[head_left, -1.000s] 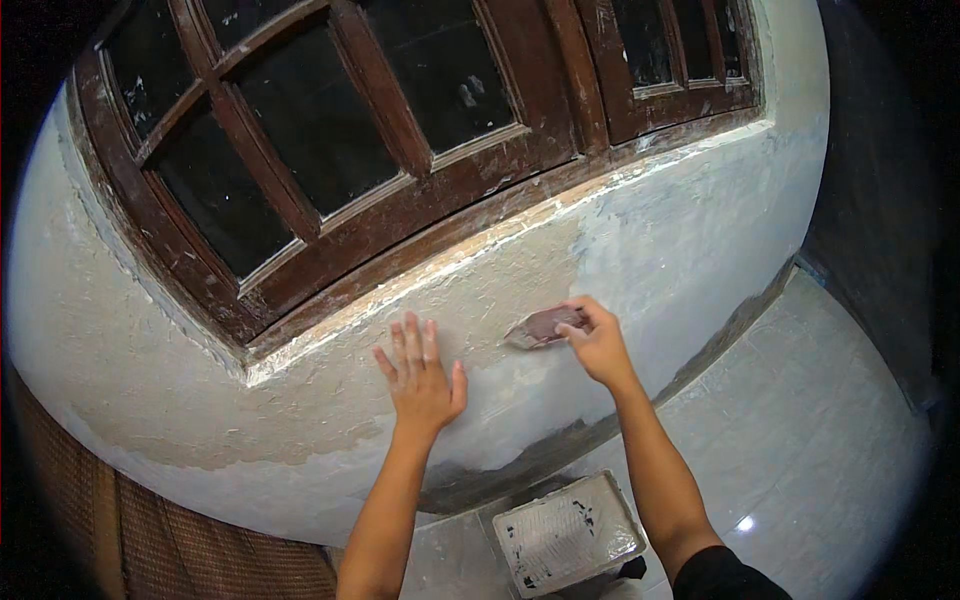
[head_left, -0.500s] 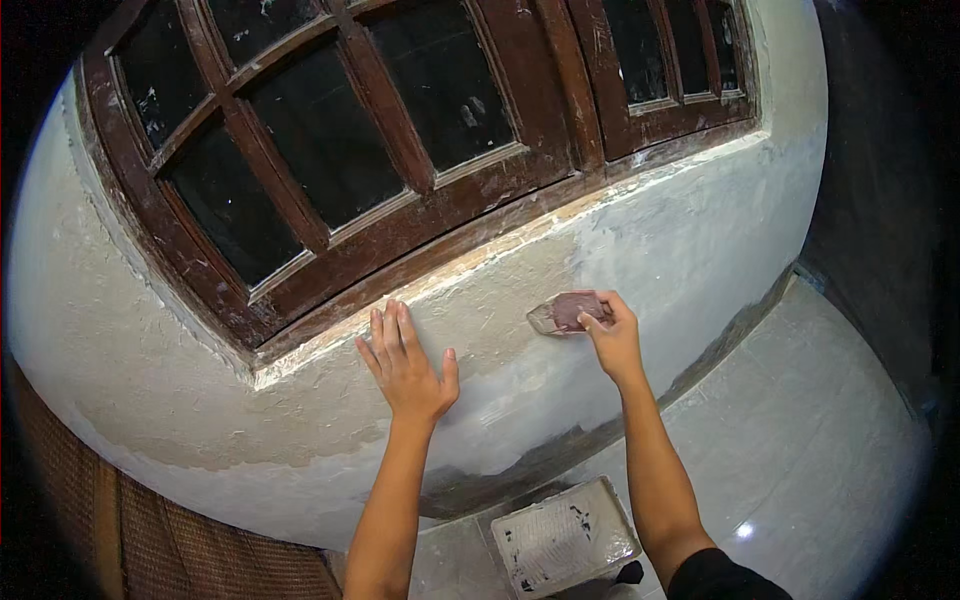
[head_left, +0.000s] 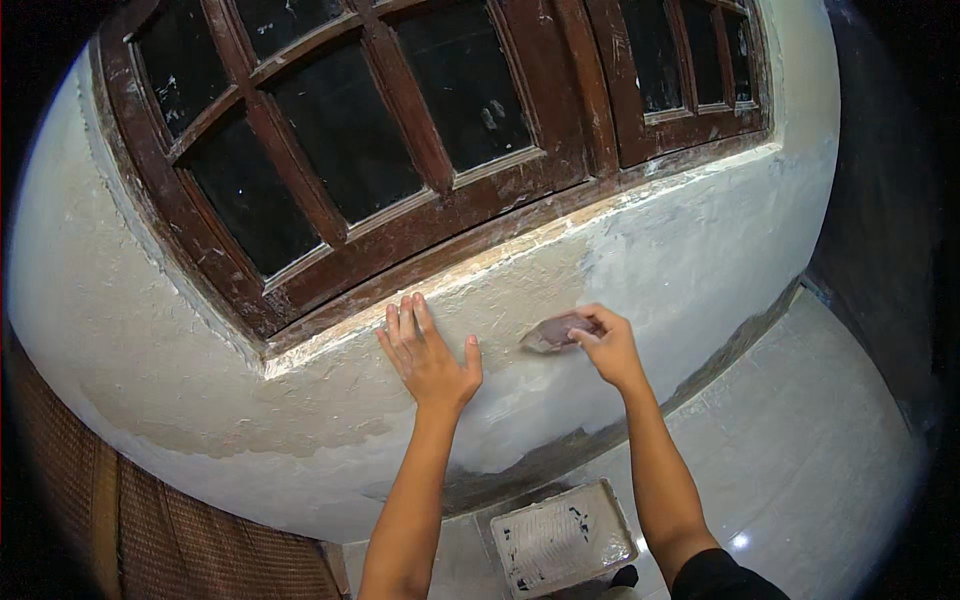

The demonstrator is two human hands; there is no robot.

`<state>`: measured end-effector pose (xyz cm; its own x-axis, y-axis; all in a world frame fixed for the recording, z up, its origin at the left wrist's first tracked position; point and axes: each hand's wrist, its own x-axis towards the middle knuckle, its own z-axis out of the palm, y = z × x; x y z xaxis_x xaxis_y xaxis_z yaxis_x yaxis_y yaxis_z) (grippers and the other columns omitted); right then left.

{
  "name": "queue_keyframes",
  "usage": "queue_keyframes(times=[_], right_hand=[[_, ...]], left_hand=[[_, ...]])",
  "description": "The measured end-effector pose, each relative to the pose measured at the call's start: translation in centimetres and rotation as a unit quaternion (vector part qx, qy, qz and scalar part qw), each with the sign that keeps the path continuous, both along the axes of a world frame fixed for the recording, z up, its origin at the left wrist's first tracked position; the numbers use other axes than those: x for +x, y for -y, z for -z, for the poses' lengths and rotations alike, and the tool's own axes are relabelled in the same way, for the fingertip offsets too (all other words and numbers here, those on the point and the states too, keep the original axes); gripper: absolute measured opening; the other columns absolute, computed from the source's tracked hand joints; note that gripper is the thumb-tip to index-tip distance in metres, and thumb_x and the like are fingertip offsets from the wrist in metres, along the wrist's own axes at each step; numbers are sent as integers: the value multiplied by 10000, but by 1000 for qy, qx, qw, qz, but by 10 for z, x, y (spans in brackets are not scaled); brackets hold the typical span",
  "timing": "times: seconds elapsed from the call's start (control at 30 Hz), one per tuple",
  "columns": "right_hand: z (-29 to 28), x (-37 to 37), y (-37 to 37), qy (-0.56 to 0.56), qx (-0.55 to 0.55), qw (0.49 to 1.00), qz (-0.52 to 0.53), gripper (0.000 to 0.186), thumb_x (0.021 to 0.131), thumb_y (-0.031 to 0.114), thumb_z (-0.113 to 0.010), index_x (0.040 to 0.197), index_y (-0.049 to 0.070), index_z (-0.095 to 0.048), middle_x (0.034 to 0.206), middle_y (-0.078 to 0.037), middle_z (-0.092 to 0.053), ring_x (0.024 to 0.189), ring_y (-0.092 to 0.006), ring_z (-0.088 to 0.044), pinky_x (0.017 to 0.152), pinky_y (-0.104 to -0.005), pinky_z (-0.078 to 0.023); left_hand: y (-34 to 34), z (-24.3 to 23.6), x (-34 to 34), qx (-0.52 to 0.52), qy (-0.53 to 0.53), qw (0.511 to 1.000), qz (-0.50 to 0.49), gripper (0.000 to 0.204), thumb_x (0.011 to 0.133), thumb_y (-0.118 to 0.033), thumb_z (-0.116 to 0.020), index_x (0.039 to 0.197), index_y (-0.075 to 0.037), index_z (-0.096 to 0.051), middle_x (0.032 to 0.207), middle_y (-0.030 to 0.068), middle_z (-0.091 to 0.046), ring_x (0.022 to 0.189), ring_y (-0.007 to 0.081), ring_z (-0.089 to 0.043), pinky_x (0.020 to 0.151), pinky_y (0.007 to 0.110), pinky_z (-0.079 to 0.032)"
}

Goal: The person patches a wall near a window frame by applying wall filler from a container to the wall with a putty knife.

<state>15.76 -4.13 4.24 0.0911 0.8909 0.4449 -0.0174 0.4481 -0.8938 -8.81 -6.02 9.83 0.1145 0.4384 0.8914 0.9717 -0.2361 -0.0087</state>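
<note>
My left hand (head_left: 432, 362) lies flat on the rough beige wall (head_left: 330, 410), just under the window ledge, fingers stretched and thumb apart. To its right, my right hand (head_left: 608, 348) pinches a folded piece of reddish-brown sandpaper (head_left: 560, 332). The sandpaper lies against the wall below the window, where beige meets a whiter, smoother patch (head_left: 690, 240); its left end looks pale and slightly blurred. Above both hands is the brown wooden window frame (head_left: 480, 205), with dark panes and pale smears.
On the tiled floor (head_left: 790, 430) below, a paint tray (head_left: 560, 540) with pale residue and dark specks stands between my forearms. Woven brown panels (head_left: 190, 530) are at lower left. A dark surface (head_left: 880, 220) borders the wall at right.
My right hand has moved the sandpaper slightly down and left over the wall. The view has shifted a little; my left hand stays flat on the wall.
</note>
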Motion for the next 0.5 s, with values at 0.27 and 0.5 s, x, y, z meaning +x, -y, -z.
queue_keyframes(times=[0.27,0.5], right_hand=[[-14,17,-9,-17,34,998,50,267,784,-55,-665,1044,3,-656,887,-135,-697,836,-142,-664,763,-288,-510],[-15,13,-10,-16,15,999,48,240,803,-46,-665,1042,-19,-651,919,-95,-704,844,-130,-649,763,-274,-507]], left_hand=[[1,-1,5,-3,11,1000,9,897,768,-332,-652,1490,-14,-224,1471,187,-282,1421,394,-194,1151,596,-109],[-1,1,5,3,13,1000,10,914,758,-333,-665,1488,-9,-219,1468,193,-279,1420,392,-197,1151,591,-117]])
